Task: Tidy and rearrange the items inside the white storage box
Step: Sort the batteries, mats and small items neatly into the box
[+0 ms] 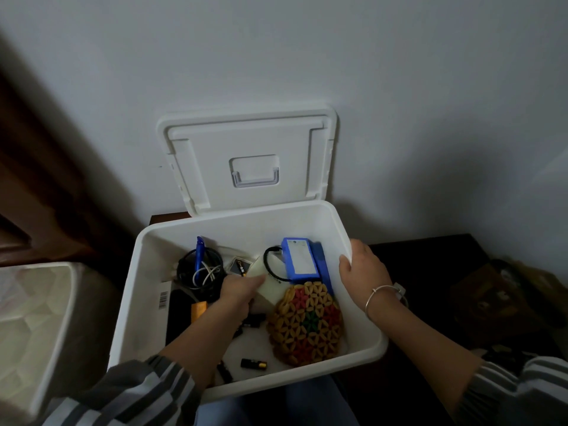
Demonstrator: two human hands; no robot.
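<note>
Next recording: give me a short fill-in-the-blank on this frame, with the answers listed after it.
The box has its lid ____, leaning against the wall.
The right hand grips the box's ____.
The left hand holds a white packet ____ the box.
The pen among the cables is ____.
Missing words: open; rim; inside; blue.

No word or number can be read: a barcode (pixel 163 300) is printed on a white tag (pixel 166 286) lying at the left inside the white storage box (pixel 215 229), its digits too small to be made out, and the print on the white label (pixel 302 261) of the blue pack (pixel 321 265) is blurred.
</note>
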